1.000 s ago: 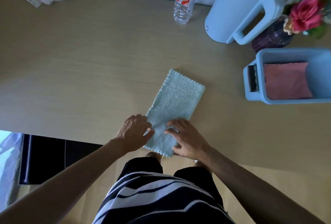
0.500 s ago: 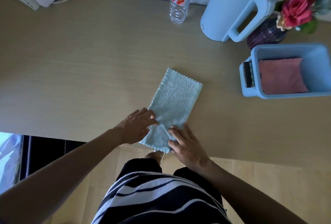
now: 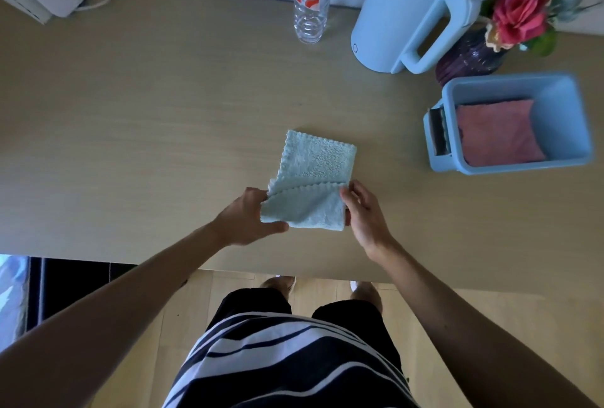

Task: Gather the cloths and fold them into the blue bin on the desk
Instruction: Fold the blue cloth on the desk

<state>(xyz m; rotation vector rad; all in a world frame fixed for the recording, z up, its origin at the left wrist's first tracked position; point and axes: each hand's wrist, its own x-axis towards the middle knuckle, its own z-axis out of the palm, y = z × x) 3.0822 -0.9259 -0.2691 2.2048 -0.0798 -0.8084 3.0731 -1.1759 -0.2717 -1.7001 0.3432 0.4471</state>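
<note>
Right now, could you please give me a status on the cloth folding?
Left hand, right hand pinch light blue cloth at its near corners. Near half raised over far half. Pink cloth in blue bin; nothing blocking the way.

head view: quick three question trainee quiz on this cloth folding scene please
1. True or false: the light blue fluffy cloth lies inside the blue plastic bin.
2. The folded fleecy cloth in the bin is: A pink, B green, C white?
3. Which holds the light blue cloth's folded-over flap: left hand, right hand, or both?
Key: 1 false; 2 A; 3 both.
</note>
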